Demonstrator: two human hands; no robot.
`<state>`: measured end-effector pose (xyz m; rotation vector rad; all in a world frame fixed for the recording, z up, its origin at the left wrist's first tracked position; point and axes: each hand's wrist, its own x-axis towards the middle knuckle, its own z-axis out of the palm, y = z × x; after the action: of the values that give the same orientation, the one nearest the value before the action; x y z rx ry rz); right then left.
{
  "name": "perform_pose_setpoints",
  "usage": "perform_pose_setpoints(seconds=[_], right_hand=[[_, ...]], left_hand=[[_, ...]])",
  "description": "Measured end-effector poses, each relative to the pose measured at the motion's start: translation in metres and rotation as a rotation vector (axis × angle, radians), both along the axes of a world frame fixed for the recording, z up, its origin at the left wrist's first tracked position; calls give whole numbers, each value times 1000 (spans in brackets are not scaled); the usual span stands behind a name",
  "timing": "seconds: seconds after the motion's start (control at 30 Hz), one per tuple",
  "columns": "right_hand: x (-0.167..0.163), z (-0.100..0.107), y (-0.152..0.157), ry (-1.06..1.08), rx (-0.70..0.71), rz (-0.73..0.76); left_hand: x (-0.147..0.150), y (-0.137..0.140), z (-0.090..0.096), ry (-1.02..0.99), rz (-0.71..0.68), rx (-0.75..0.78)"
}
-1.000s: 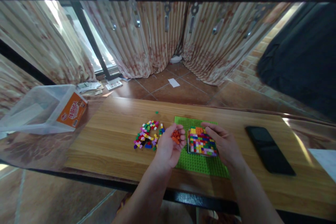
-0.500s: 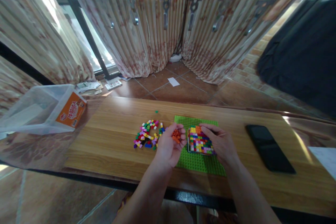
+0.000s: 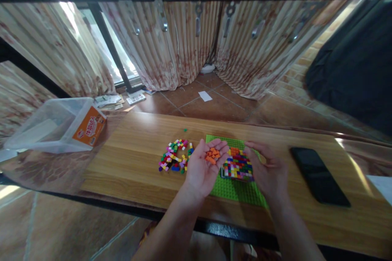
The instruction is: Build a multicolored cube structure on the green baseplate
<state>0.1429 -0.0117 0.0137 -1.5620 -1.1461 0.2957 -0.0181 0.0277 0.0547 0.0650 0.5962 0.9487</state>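
My left hand (image 3: 199,171) is palm up and cupped, with several small orange toy bricks (image 3: 212,155) lying in it. Just to its right, a block built of multicoloured bricks (image 3: 235,168) sits on the green studded baseplate (image 3: 239,195), with orange bricks along its far edge. My right hand (image 3: 271,169) hovers at the block's right side, thumb and fingers apart, and I see nothing between them. It hides part of the block and the baseplate's right edge. A loose pile of coloured bricks (image 3: 168,156) lies left of my left hand, which partly covers it.
A single green brick (image 3: 185,130) lies beyond the pile on the wooden tabletop (image 3: 128,159). To the right rests a black phone (image 3: 320,176), with a white paper (image 3: 381,187) past it. A clear plastic bin (image 3: 55,126) with an orange label stands at the left.
My left hand has opened flatter, spreading its fingers and showing more orange bricks. My right hand has drawn back rightward from the block's top, and its fingers have parted. The view has shifted slightly.
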Motion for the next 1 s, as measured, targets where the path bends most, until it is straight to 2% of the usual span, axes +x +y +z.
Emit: perform_pose_setpoints(seconds=[0.07, 0.23, 0.5, 0.63, 0.8, 1.0], right_hand=[[-7, 11, -5, -152, 64, 82], [-27, 26, -8, -376, 72, 286], [-32, 20, -6, -477, 34, 249], [-28, 21, -6, -435, 21, 232], [-14, 16, -7, -270, 15, 106], [3, 6, -6, -98, -118, 6]], left_hand=[[0, -1, 1, -20, -14, 9], [0, -2, 2, -59, -70, 40], [0, -2, 0, -108, -155, 53], [1, -3, 0, -130, -160, 63], [1, -2, 0, -47, -119, 44], [-1, 1, -3, 90, -39, 3]])
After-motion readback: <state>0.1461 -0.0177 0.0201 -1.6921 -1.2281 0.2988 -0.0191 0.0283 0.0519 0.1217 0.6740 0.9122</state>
